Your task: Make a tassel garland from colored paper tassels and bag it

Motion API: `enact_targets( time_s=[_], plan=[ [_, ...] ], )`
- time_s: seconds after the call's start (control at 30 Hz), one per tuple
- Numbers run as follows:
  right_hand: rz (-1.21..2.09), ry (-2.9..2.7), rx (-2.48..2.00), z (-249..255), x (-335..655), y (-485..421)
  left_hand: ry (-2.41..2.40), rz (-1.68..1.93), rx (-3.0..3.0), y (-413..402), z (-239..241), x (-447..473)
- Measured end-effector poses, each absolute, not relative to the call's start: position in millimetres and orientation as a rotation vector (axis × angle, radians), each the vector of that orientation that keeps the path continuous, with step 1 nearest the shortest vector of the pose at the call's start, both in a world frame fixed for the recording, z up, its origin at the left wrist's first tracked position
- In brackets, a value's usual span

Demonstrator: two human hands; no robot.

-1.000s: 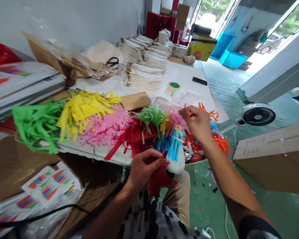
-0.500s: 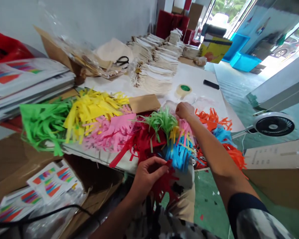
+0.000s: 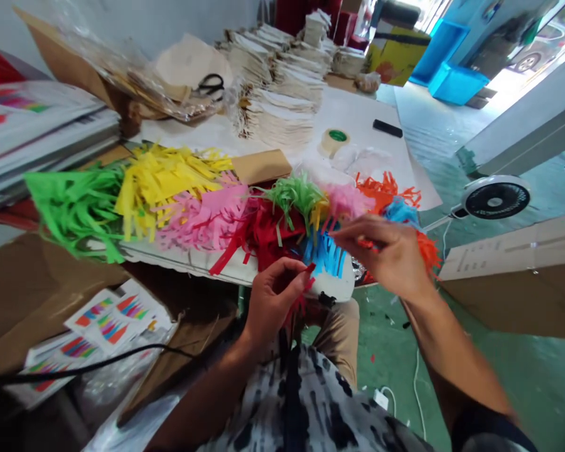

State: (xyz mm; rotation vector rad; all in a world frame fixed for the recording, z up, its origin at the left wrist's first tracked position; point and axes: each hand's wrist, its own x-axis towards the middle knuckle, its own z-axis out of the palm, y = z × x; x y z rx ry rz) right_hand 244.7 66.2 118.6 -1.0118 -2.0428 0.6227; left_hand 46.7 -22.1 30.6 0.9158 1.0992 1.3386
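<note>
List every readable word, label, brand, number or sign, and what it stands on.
No text is readable.
Green label in the round beige tape roll: too small and blurred.
Large brown cardboard box: any print too faint.
Yellow rectangular box: any print too blurred.
White paper sheets with multicoloured print: nothing legible.

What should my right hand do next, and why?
Perhaps bring your right hand a little closer to your left hand. Your left thumb and finger pinch the red fringed paper-like piece, while your right hand is apart from it, near the blue fringed paper-like bunch. I can't tell whether your right fingertips hold anything.
</note>
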Motion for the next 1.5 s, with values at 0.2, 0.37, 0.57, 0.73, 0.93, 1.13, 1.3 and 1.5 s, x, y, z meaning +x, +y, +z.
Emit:
enact_targets(
  time_s=[0.2,0.37,0.57,0.73,0.93,1.13,1.3,1.5],
  plan=[
    [0.888,-1.954,-1.046,99,261,0,1.078,1.238,1.101,-41,49,63],
    [0.904,-1.967,-1.017,104,273,-8,1.044,1.255,1.317,-47,50,69],
    [0.934,-2.029,-1.021,107,279,-12,0.992,1.298,1.517,-47,52,69],
    [0.962,-2.086,-0.991,108,282,-12,0.968,1.257,1.578,-45,53,67],
    [0.945,-2.218,-1.031,113,285,-18,0.969,1.164,1.737,-45,56,65],
    [0.995,-2.206,-1.081,108,287,-23,1.005,1.113,1.841,-49,56,66],
    [1.055,-2.163,-1.078,104,292,-29,1.007,1.082,1.871,-50,54,69],
    [1.088,-2.09,-1.106,101,297,-33,0.925,1.112,1.813,-49,49,75]
  ],
)
